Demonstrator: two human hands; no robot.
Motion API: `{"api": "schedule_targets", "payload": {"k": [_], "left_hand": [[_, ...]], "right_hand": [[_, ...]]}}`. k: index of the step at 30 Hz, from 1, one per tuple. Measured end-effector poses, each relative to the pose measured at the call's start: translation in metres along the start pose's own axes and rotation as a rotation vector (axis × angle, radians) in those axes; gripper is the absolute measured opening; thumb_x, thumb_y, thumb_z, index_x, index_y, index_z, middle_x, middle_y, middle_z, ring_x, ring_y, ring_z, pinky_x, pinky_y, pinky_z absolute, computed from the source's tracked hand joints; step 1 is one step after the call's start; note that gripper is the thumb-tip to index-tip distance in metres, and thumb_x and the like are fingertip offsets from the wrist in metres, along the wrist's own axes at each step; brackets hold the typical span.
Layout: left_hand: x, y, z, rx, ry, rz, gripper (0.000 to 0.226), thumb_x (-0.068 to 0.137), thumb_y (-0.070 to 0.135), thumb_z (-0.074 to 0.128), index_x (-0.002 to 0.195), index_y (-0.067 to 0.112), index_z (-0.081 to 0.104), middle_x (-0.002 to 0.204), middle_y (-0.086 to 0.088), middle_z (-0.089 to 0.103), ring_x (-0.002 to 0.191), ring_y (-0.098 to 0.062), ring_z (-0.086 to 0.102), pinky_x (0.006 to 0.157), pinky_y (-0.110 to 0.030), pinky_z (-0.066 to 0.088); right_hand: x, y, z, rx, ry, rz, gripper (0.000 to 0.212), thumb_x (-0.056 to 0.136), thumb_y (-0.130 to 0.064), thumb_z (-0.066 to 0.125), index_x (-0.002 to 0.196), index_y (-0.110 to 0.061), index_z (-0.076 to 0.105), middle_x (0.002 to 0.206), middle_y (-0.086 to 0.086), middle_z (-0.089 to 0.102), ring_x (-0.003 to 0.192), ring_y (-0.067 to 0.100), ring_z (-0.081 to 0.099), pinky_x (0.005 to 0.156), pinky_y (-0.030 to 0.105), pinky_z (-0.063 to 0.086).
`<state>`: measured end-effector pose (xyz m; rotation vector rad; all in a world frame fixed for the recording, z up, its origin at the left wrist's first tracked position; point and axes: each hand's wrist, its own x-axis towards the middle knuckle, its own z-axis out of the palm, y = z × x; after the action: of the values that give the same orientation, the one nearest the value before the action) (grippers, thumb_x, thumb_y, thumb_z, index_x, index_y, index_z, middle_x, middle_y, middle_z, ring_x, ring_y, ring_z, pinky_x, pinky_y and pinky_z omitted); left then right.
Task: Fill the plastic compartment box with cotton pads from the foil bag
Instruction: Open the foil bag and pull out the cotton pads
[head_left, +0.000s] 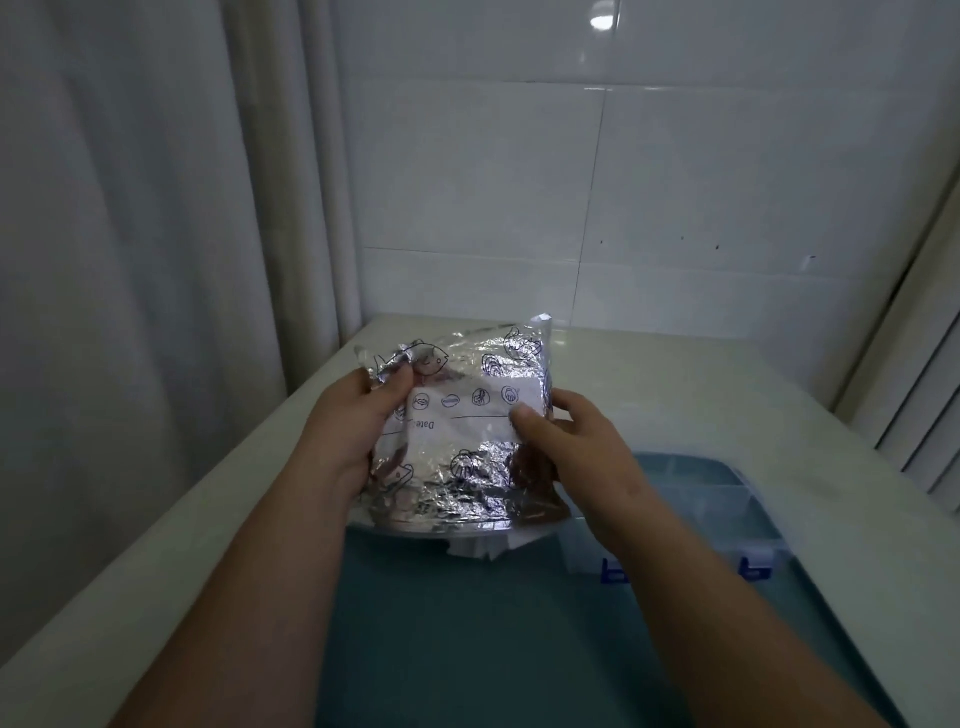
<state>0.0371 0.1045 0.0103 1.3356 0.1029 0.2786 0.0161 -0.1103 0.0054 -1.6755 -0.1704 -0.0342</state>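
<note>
A crinkled silver foil bag with blue sea-creature drawings and a white label is held up above the counter, its mouth turned down toward me. My left hand grips its left edge, thumb on the front. My right hand grips the right side, thumb pressed on the white label. White cotton pads peek out of the bag's lower edge. The clear plastic compartment box with blue latches lies on the teal mat to the right, partly behind my right forearm. Its dividers show; I cannot tell what lies in the compartments.
A teal mat covers the near part of the pale counter. White tiled wall stands behind, a white curtain hangs on the left, and a slatted white panel rises at the right edge.
</note>
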Motion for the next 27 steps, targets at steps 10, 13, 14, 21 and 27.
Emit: {"api": "schedule_targets", "payload": {"k": [10, 13, 14, 21, 27], "left_hand": [[-0.002, 0.001, 0.005, -0.08, -0.133, 0.013, 0.031, 0.084, 0.015, 0.067, 0.114, 0.007, 0.066, 0.106, -0.015, 0.073, 0.094, -0.028, 0.071, 0.087, -0.042, 0.054], [-0.004, 0.003, 0.004, -0.098, -0.205, -0.01, 0.033, 0.07, 0.012, 0.071, 0.102, 0.01, 0.069, 0.095, -0.012, 0.074, 0.082, -0.025, 0.072, 0.081, -0.039, 0.057], [-0.004, 0.002, 0.004, -0.096, -0.184, -0.01, 0.032, 0.067, 0.011, 0.072, 0.099, 0.009, 0.07, 0.093, -0.014, 0.074, 0.081, -0.026, 0.071, 0.082, -0.04, 0.056], [0.0, -0.005, 0.002, 0.112, 0.078, 0.059, 0.018, 0.08, 0.027, 0.078, 0.093, 0.014, 0.074, 0.091, -0.009, 0.076, 0.089, -0.031, 0.072, 0.091, -0.053, 0.053], [-0.012, -0.003, 0.019, 0.181, 0.177, 0.179, 0.021, 0.092, 0.038, 0.064, 0.097, 0.019, 0.07, 0.083, 0.002, 0.074, 0.077, -0.014, 0.071, 0.07, -0.029, 0.052]], "right_hand": [[-0.001, -0.008, 0.007, -0.084, 0.165, -0.092, 0.018, 0.083, -0.034, 0.07, 0.096, -0.025, 0.06, 0.088, 0.003, 0.069, 0.084, 0.026, 0.068, 0.076, 0.046, 0.058], [-0.004, -0.009, 0.009, -0.077, 0.089, -0.095, 0.027, 0.087, -0.034, 0.066, 0.112, -0.03, 0.056, 0.089, 0.001, 0.071, 0.082, 0.022, 0.071, 0.074, 0.042, 0.06], [-0.005, -0.009, 0.009, -0.073, 0.06, -0.091, 0.034, 0.087, -0.035, 0.066, 0.119, -0.033, 0.053, 0.091, 0.002, 0.071, 0.082, 0.02, 0.071, 0.074, 0.04, 0.06], [-0.003, -0.012, 0.013, -0.032, 0.182, -0.084, 0.032, 0.089, -0.052, 0.057, 0.118, -0.036, 0.056, 0.106, -0.007, 0.066, 0.091, 0.007, 0.063, 0.068, 0.028, 0.05], [0.003, -0.008, 0.016, -0.162, 0.251, -0.154, 0.018, 0.086, -0.022, 0.066, 0.075, -0.012, 0.056, 0.067, 0.0, 0.059, 0.059, 0.012, 0.051, 0.054, 0.027, 0.041]]}}
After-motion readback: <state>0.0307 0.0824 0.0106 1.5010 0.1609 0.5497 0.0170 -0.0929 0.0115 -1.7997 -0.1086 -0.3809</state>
